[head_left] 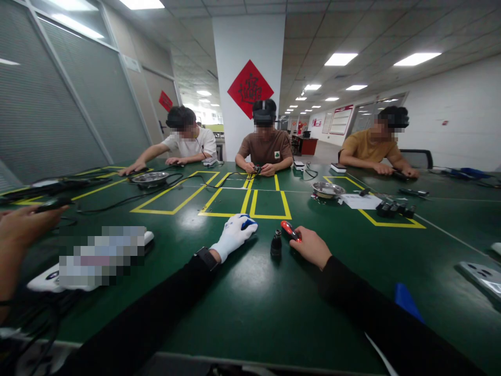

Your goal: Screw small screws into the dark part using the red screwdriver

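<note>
My left hand (235, 235) wears a white glove with blue on the finger side and rests on the green table. Its fingers are loosely bent and apart, with nothing visible in them. Bare, my right hand (311, 246) is closed around a slim red and black tool (289, 230), which points forward and left. A red glow shows beside the fingers; the tool's exact kind is unclear. Between my hands stands a black tapered cylindrical part (276, 245) with a metal tip, upright and apart from both.
Yellow tape rectangles (270, 216) mark the table (250, 292). Metal bowls (327, 190) (151, 179), a paper sheet (360, 201) and black parts (395, 209) lie farther off. At left are a white device (94, 261) and another person's hand (29, 224). Three people sit opposite. A blue object (407, 302) lies right.
</note>
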The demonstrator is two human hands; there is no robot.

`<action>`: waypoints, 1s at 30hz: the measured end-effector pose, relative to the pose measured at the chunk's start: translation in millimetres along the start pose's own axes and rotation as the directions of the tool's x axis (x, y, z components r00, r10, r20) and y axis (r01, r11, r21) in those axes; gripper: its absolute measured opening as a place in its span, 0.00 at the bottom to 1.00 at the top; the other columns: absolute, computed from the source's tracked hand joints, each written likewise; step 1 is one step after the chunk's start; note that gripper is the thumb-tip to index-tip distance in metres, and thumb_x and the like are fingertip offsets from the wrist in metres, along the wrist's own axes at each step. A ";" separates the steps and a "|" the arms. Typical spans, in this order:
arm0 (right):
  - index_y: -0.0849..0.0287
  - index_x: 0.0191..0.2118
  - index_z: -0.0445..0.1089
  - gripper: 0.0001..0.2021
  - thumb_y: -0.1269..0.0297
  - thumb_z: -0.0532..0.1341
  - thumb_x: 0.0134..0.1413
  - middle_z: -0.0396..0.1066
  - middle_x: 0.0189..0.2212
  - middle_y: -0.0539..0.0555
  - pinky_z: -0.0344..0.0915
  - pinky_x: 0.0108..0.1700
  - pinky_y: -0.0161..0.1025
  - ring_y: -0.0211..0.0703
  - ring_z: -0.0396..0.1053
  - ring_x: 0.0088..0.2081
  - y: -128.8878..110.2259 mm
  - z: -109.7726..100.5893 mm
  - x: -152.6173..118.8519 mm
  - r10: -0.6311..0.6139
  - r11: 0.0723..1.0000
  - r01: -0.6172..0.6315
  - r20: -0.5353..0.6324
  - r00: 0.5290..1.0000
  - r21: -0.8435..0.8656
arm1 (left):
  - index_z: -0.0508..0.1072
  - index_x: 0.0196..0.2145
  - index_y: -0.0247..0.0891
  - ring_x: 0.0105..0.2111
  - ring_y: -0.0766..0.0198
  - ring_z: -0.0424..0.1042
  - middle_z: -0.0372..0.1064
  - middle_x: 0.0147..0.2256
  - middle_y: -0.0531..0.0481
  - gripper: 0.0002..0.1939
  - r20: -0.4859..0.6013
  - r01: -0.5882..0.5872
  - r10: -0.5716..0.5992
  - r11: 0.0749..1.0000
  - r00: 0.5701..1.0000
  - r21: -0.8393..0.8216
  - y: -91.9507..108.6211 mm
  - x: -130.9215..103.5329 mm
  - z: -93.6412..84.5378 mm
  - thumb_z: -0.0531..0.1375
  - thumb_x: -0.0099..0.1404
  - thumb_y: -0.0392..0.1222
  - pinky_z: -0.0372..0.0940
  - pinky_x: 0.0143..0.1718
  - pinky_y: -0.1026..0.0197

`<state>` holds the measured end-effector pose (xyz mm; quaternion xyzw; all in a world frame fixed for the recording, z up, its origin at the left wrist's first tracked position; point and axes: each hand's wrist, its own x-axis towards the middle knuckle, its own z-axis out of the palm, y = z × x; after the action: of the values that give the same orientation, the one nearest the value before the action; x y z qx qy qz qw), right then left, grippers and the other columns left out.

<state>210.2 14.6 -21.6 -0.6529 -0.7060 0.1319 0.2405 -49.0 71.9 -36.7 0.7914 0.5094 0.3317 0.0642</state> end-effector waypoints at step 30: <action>0.56 0.39 0.66 0.10 0.62 0.58 0.48 0.72 0.33 0.56 0.53 0.30 0.36 0.46 0.69 0.33 -5.4 2.3 3.6 -0.030 0.993 0.032 0.026 0.999 -0.113 | 0.52 0.63 0.38 0.64 0.59 0.46 0.46 0.64 0.47 0.32 0.392 -0.101 -0.020 0.953 0.920 0.285 -53.8 45.6 -10.3 0.39 0.67 0.57 0.41 0.63 0.58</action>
<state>204.3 17.8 -20.2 -0.6529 -0.7253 0.0955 0.1964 -84.3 133.6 -31.5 0.8525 0.5140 0.0877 0.0366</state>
